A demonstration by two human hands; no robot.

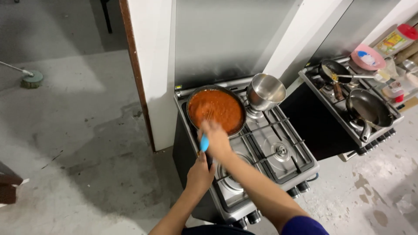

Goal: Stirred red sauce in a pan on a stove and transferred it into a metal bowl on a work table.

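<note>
Left hand (200,173): grip wrapped around the blue handle (203,142) of the pan, fingers pressed together on it, at the near left edge of the stove.
Right hand (215,138): over the near rim of the pan, blurred; fingers curled in on a thin utensil (209,115) whose tip lies in the sauce. The kind of utensil cannot be told.
Pan (215,109): dark and round, on the rear left burner of the stove, filled nearly to the rim with orange-red sauce.
Steel pot (265,92): shiny, tilted toward the camera, on the rear right burner, just beside the pan.
Stove (278,150): silver, four burners under black grates; the two near burners are bare; knobs line the front edge.
Second stove (353,106): well apart to the right, carrying a small dark pan (334,72) with a metal spoon in it and a larger dark frying pan (369,109).
Pink plate (368,57): behind the second stove, beside a jar with a red lid (397,39).
Floor (78,143): grey concrete, stained, with a mop head (33,79) at the far left.
</note>
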